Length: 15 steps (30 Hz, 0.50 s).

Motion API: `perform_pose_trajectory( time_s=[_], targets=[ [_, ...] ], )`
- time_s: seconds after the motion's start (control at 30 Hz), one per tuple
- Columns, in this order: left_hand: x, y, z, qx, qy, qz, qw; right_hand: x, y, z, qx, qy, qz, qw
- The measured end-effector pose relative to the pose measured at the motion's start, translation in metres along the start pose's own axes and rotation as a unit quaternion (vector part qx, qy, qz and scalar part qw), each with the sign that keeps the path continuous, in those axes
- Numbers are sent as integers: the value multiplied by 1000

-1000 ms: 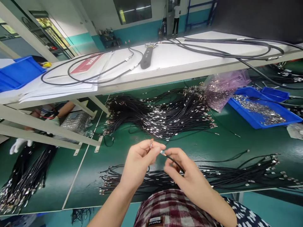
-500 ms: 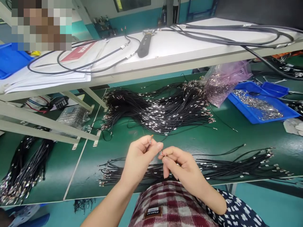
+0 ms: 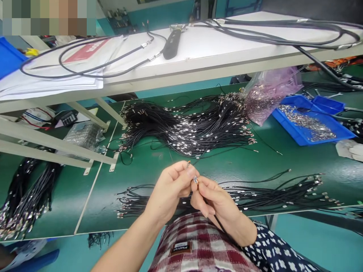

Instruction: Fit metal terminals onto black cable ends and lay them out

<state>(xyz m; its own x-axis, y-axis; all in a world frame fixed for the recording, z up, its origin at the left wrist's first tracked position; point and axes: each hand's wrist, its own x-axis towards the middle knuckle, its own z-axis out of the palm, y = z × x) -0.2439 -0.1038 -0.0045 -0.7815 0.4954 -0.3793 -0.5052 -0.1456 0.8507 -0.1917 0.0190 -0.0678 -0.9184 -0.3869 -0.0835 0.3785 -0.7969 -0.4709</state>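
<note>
My left hand point(image 3: 169, 189) is closed in a pinch on a cable end, whose copper-coloured tip point(image 3: 188, 163) pokes out above the fingers. Touching it, my right hand point(image 3: 219, 199) pinches a black cable point(image 3: 219, 224) close to a small shiny metal clip point(image 3: 195, 180) between the two hands. The cable runs down below my right palm. Whether both ends belong to one cable is hidden by the fingers. Behind the hands lies a row of black cables point(image 3: 263, 194) with metal sleeves along the bench's front edge.
A large bundle of black cables point(image 3: 184, 126) covers the bench middle. Right of it are a pink bag point(image 3: 262, 98) of metal parts and a blue tray point(image 3: 314, 141) of clips. A white shelf point(image 3: 204, 62) crosses above, holding a black-handled tool point(image 3: 172, 44). More cables point(image 3: 34, 192) lie left.
My right hand has turned and moved in against the left fingers. Its cable now shows trailing below the palm. The view has shifted slightly.
</note>
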Motion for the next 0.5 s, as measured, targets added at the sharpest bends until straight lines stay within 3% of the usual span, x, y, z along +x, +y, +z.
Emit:
perform_pose_trajectory(
  time_s=[0.23,0.4,0.5],
  targets=[
    [-1,-4,-1,-19,8,-17,1000,-3,3,1,-20,46,-27,998],
    [6,-7,2,-75,-29,-53,995,-4,8,8,-63,78,-48,994],
    [6,-1,-14,-85,-33,-58,994,-10,-13,2,-98,96,-63,989]
  ],
)
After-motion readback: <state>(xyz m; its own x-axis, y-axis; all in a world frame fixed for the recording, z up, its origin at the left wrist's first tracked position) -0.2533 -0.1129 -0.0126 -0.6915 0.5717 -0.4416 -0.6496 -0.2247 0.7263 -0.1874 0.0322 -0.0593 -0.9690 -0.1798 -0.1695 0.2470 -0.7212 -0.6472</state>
